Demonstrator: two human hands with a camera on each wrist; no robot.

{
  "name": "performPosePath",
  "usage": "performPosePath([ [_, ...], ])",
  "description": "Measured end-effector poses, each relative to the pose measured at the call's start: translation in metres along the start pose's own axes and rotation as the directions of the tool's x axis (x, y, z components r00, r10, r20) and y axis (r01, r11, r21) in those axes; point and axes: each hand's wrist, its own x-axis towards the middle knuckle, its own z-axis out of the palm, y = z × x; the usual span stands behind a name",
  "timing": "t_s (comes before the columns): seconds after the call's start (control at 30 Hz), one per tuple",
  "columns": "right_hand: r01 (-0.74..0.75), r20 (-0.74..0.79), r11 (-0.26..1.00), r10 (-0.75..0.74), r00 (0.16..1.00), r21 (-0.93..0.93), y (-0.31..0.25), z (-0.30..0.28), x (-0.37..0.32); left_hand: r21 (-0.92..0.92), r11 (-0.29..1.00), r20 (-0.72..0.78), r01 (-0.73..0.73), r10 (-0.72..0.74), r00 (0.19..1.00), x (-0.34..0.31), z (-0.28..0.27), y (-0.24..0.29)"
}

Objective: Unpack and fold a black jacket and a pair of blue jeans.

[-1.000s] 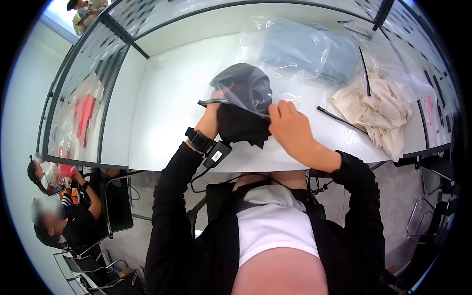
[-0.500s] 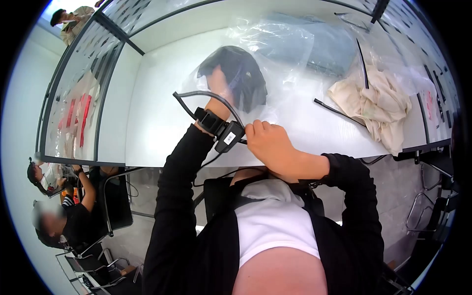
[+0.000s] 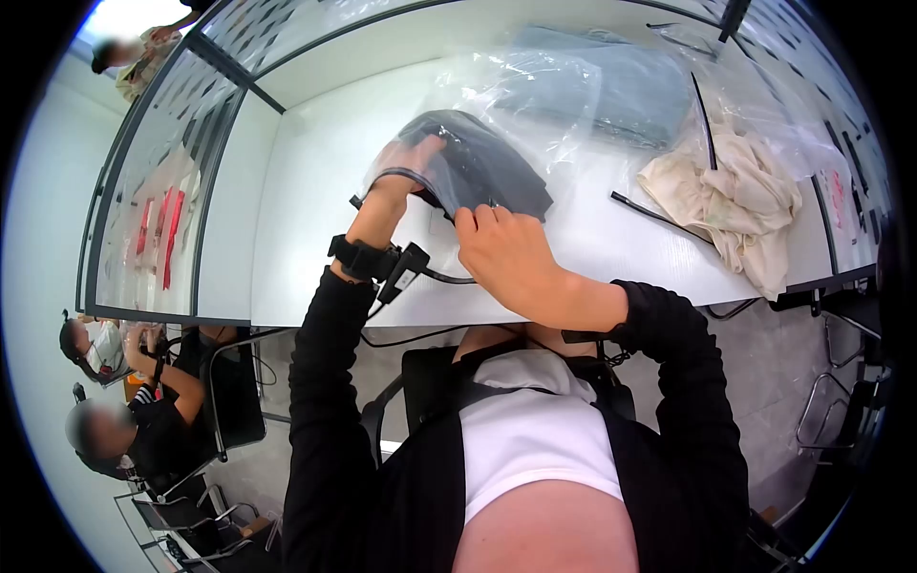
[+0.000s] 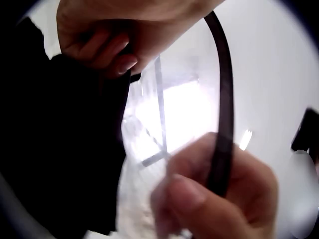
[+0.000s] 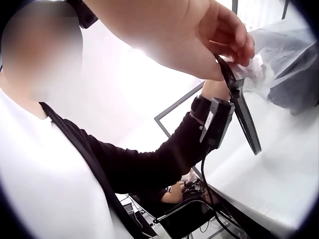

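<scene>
A black cloth lies bunched inside a clear plastic bag with a black rim. My left hand reaches through the bag's opening, and in the left wrist view its curled fingers grip the black cloth. Just right of it, my right hand pinches the black rim between thumb and fingers. In the right wrist view the rim hangs down from this hand, past the left wrist. Part of the cloth is hidden behind the right hand.
A folded blue-grey garment in clear plastic lies at the back. To the right are a crumpled cream cloth and a loose black strip. A bag with red marks is by the left panel; a seated person is beyond.
The black cloth, earlier partly hanging out toward me, now lies inside the bag. My left hand went deep in, then drew back a little. My right hand moved left along the rim.
</scene>
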Motion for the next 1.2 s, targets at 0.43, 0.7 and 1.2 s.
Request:
performPosePath([
  [0.43,0.108,-0.157,0.993,-0.101,0.982,0.039,0.003,-0.015,0.009,-0.225,0.785,-0.347,-0.577,0.488,0.800,0.023,0.050,-0.008],
  [0.7,0.225,-0.104,0.974,-0.222,0.970,0.019,-0.001,-0.018,0.005,0.511,0.720,0.080,-0.470,0.504,0.860,0.083,0.046,-0.001],
  [1.2,0.325,0.011,0.945,-0.326,0.945,0.027,-0.008,-0.028,0.002,0.919,0.301,0.172,-0.254,0.274,0.946,0.121,0.036,-0.021],
])
